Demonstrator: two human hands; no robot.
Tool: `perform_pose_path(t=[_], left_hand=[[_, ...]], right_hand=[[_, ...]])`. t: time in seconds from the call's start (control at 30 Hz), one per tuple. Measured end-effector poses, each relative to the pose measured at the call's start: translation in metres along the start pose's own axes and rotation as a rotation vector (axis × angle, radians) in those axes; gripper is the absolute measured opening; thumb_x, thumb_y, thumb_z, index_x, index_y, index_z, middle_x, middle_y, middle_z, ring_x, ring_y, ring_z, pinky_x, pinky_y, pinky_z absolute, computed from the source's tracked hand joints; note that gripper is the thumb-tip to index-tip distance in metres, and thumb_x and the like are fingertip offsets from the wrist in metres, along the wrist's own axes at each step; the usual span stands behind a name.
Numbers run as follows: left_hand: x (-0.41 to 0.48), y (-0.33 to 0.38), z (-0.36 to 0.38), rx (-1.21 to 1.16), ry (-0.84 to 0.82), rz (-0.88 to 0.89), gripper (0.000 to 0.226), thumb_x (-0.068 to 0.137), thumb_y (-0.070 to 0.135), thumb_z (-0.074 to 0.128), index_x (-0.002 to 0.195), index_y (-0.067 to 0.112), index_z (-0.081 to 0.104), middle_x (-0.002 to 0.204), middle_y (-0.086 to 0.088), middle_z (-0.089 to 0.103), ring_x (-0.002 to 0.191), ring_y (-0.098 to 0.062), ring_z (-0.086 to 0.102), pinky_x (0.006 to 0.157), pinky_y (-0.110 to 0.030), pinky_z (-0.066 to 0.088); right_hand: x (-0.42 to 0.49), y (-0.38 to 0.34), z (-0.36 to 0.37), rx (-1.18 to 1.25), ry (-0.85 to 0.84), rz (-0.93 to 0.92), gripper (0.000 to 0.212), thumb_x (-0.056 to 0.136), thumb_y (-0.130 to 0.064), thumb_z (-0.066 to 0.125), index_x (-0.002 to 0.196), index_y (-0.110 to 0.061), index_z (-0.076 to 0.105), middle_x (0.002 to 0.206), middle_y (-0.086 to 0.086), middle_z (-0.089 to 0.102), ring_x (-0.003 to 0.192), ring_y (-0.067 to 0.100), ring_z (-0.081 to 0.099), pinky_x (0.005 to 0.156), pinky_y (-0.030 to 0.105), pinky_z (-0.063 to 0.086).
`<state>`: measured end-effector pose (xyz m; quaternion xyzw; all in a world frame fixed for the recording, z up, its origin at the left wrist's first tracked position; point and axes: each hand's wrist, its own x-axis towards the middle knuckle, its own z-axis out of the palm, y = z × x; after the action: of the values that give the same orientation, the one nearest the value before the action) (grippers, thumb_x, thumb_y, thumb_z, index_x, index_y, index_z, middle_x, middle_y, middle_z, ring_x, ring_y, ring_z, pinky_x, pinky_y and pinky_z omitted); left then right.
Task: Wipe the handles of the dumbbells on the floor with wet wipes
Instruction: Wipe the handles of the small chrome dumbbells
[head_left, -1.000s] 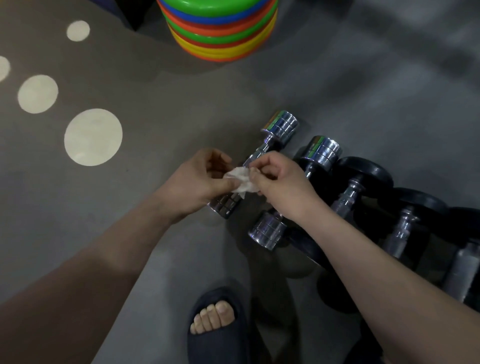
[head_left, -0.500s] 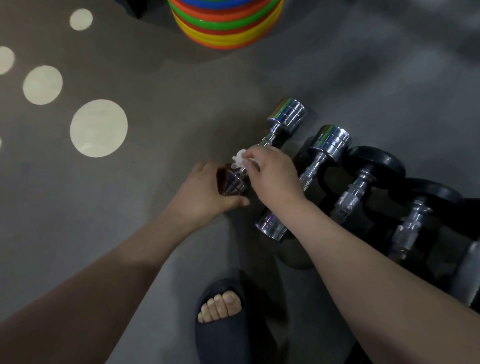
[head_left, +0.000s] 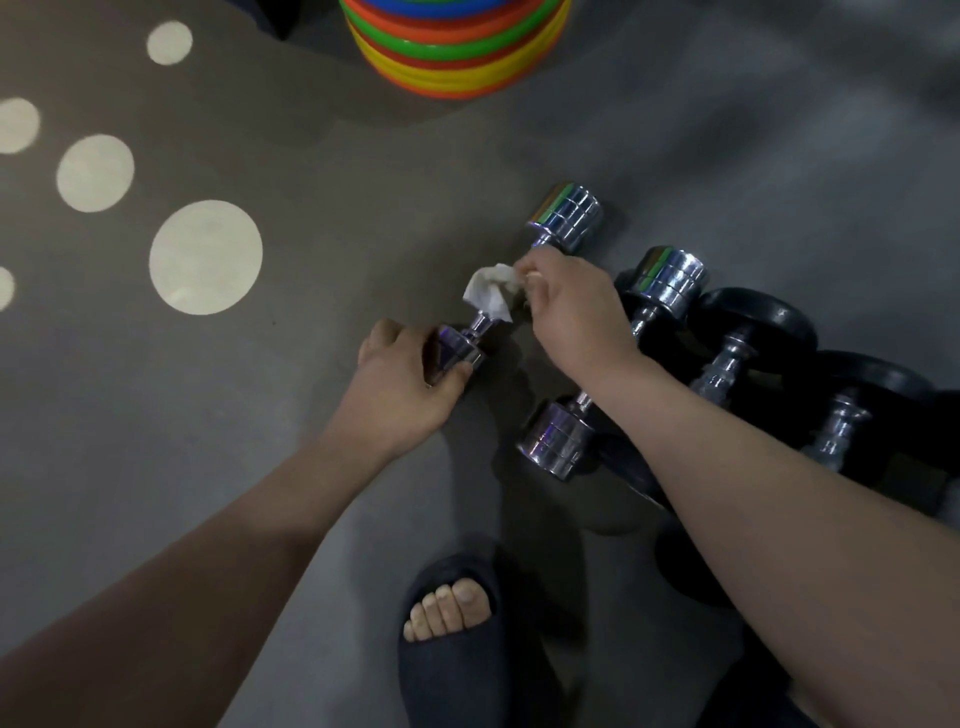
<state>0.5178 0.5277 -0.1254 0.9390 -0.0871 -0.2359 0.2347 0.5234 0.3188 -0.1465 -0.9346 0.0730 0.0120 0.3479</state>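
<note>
A row of dumbbells lies on the grey floor (head_left: 727, 156), running from the middle of the view toward four o'clock. The leftmost chrome dumbbell (head_left: 566, 215) lies slantwise, its far head toward one o'clock and its near head toward seven o'clock.

The left hand (head_left: 405, 379) grips the near head, fingers curled over its far side and thumb against its near side. The right hand (head_left: 576, 312) pinches a crumpled white wet wipe (head_left: 488, 291) between thumb and fingertips. The wipe lies over the handle (head_left: 480, 325), of which only a short bare piece shows just above the near head; how tightly the wipe wraps the bar cannot be told.

Just beside it at three o'clock lies a second chrome dumbbell (head_left: 670, 278), with the right forearm crossing over its handle. Further toward four o'clock sit black dumbbells (head_left: 753, 322) with metal handles, close together.

At twelve o'clock, at the top edge, stands a stack of coloured discs (head_left: 452, 52) in orange, green, yellow and blue. Pale circles (head_left: 205, 257) mark the floor at nine to ten o'clock. At six o'clock a dark slipper (head_left: 447, 691) shows bare toes.
</note>
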Motion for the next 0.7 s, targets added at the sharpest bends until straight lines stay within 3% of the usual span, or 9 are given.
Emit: perform_pose_path(t=[0.13, 0.23, 0.37, 0.43, 0.53, 0.63, 0.7], left_hand=[[-0.003, 0.013, 0.013, 0.107, 0.134, 0.029, 0.075, 0.066, 0.052, 0.082, 0.12, 0.011, 0.051, 0.121, -0.009, 0.044, 0.112, -0.029, 0.04, 0.097, -0.035, 0.037], [0.005, 0.018, 0.013, 0.14, 0.182, 0.037, 0.064, 0.062, 0.038, 0.086, 0.105, 0.005, 0.053, 0.112, -0.015, 0.049, 0.103, -0.036, 0.046, 0.089, -0.039, 0.04], [0.0, 0.02, 0.015, 0.157, 0.202, 0.097, 0.054, 0.062, 0.03, 0.084, 0.095, 0.003, 0.052, 0.101, -0.018, 0.052, 0.093, -0.039, 0.049, 0.078, -0.037, 0.036], [-0.003, 0.021, 0.018, 0.145, 0.191, 0.108, 0.056, 0.063, 0.032, 0.084, 0.097, 0.004, 0.05, 0.102, -0.016, 0.051, 0.095, -0.038, 0.049, 0.078, -0.033, 0.032], [-0.005, 0.022, 0.022, 0.13, 0.184, 0.114, 0.057, 0.065, 0.035, 0.084, 0.099, 0.004, 0.049, 0.105, -0.015, 0.049, 0.097, -0.037, 0.049, 0.08, -0.034, 0.036], [-0.005, 0.02, 0.02, 0.107, 0.166, 0.088, 0.056, 0.067, 0.035, 0.08, 0.101, 0.005, 0.049, 0.107, -0.013, 0.047, 0.101, -0.036, 0.049, 0.083, -0.038, 0.04], [-0.005, 0.02, 0.019, 0.086, 0.154, 0.058, 0.055, 0.067, 0.036, 0.078, 0.104, 0.005, 0.049, 0.108, -0.012, 0.047, 0.104, -0.034, 0.049, 0.085, -0.038, 0.042]], right_hand=[[0.0, -0.005, 0.004, 0.052, -0.021, 0.057, 0.027, 0.096, -0.024, 0.058, 0.121, -0.016, 0.064, 0.11, 0.01, 0.059, 0.092, 0.025, 0.06, 0.077, 0.028, 0.044], [-0.003, -0.009, 0.009, 0.137, 0.015, 0.121, 0.037, 0.089, -0.043, 0.07, 0.118, -0.02, 0.069, 0.112, 0.003, 0.052, 0.086, 0.012, 0.056, 0.076, 0.018, 0.04], [-0.005, -0.008, 0.004, 0.08, 0.057, 0.076, 0.015, 0.094, -0.016, 0.061, 0.106, -0.012, 0.068, 0.102, 0.009, 0.058, 0.085, 0.025, 0.06, 0.071, 0.029, 0.043], [-0.01, -0.003, -0.001, 0.02, 0.016, 0.061, 0.019, 0.094, -0.009, 0.053, 0.109, -0.015, 0.063, 0.098, 0.009, 0.06, 0.087, 0.027, 0.058, 0.068, 0.035, 0.044], [-0.02, 0.001, -0.007, 0.007, -0.043, 0.101, 0.02, 0.094, -0.01, 0.051, 0.105, -0.016, 0.066, 0.097, 0.006, 0.053, 0.082, 0.023, 0.054, 0.064, 0.033, 0.044], [-0.026, -0.004, -0.003, 0.125, -0.028, 0.167, 0.013, 0.086, -0.027, 0.065, 0.092, -0.018, 0.07, 0.099, 0.0, 0.053, 0.083, 0.015, 0.058, 0.077, 0.029, 0.05], [-0.028, -0.01, 0.002, 0.17, -0.005, 0.161, 0.021, 0.081, -0.036, 0.073, 0.089, -0.017, 0.068, 0.1, -0.001, 0.054, 0.082, 0.013, 0.059, 0.077, 0.026, 0.049]])
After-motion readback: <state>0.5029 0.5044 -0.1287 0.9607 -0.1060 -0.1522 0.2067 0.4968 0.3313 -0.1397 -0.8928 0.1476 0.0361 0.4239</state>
